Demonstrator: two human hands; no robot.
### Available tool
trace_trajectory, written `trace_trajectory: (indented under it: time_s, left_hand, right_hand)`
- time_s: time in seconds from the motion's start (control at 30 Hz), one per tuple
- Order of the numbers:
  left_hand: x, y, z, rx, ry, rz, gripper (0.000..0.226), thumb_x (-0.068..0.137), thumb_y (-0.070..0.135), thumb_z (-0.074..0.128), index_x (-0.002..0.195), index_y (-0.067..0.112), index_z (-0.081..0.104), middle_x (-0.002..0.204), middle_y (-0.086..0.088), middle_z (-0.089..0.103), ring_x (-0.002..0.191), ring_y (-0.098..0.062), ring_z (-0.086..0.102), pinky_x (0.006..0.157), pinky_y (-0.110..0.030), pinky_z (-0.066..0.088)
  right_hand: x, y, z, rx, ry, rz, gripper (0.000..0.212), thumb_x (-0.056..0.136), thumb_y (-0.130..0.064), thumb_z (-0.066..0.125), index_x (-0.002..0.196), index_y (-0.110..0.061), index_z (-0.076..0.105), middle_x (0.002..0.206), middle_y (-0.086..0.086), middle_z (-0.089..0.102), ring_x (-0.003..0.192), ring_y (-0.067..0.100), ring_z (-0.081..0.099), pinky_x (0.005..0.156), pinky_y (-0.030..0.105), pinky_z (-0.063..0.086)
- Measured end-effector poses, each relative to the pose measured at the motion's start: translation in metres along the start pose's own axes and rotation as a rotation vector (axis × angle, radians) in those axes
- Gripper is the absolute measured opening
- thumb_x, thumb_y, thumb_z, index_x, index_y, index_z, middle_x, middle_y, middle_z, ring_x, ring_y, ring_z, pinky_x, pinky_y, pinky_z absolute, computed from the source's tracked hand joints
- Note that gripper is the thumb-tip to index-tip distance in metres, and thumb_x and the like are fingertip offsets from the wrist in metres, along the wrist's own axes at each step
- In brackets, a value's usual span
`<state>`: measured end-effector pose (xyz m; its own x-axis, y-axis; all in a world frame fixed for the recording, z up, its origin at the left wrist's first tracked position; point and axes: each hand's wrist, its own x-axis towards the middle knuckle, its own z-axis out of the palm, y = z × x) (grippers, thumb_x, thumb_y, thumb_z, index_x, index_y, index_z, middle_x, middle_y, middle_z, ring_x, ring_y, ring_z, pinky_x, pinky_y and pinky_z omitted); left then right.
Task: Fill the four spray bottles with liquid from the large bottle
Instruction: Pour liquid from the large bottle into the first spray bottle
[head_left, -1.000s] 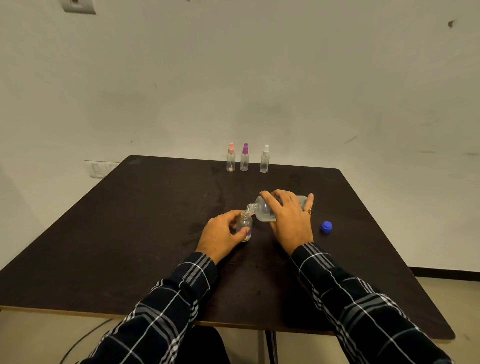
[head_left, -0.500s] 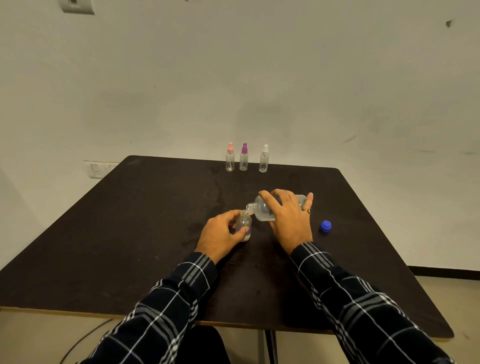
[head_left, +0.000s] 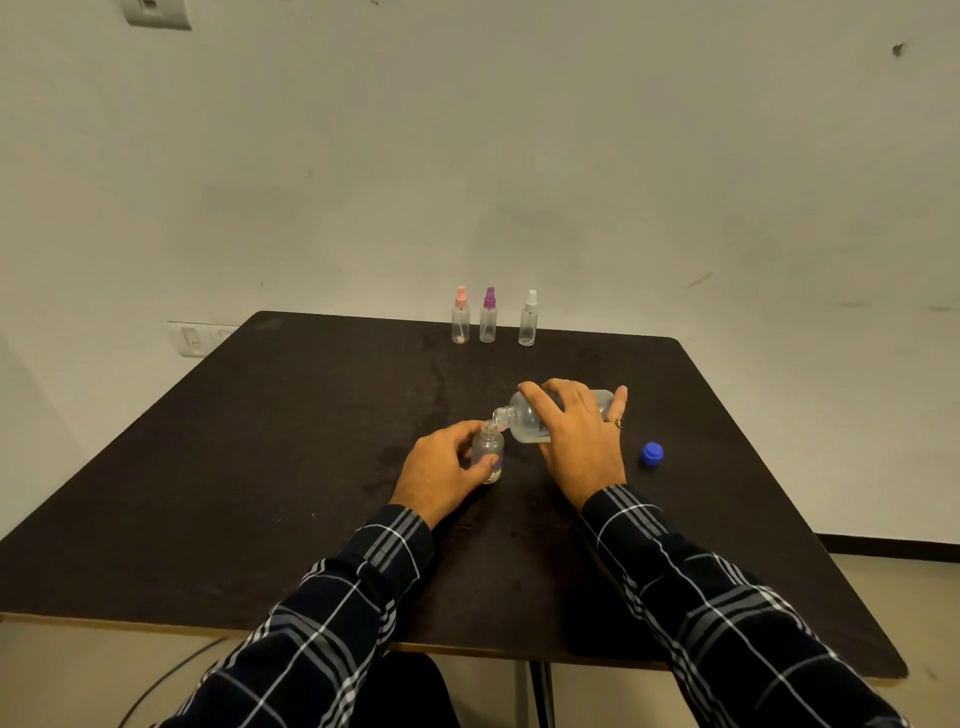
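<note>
My left hand (head_left: 441, 470) grips a small clear spray bottle (head_left: 489, 451) with no cap, standing upright on the dark table (head_left: 260, 467). My right hand (head_left: 576, 441) holds the large clear bottle (head_left: 524, 423) tipped on its side, its open mouth right over the small bottle's neck. Three more spray bottles stand in a row at the table's far edge: one with a pink top (head_left: 460, 322), one with a purple top (head_left: 488, 321) and one with a white top (head_left: 528, 325).
A blue cap (head_left: 651, 453) lies on the table just right of my right hand. The table backs onto a pale wall with a switch plate (head_left: 195, 338) at left. A cable (head_left: 161, 680) runs on the floor below the front edge.
</note>
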<state>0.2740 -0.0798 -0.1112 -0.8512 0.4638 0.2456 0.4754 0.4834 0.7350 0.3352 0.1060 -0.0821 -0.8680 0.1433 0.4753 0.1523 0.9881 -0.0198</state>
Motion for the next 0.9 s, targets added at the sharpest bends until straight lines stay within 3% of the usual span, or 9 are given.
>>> trace_trajectory:
  time_s: [0.9]
  left_hand:
    - [-0.0003, 0.0013, -0.0015, 0.013, 0.000, 0.007, 0.050, 0.087, 0.032, 0.075, 0.135, 0.028, 0.060, 0.115, 0.010, 0.070, 0.101, -0.003, 0.065, 0.093, -0.030, 0.055]
  right_hand:
    - [0.0020, 0.0002, -0.0052, 0.014, -0.068, 0.000, 0.077, 0.082, -0.026, 0.076, 0.145, -0.042, 0.034, 0.141, -0.001, 0.044, 0.139, 0.021, 0.035, 0.110, 0.075, 0.002]
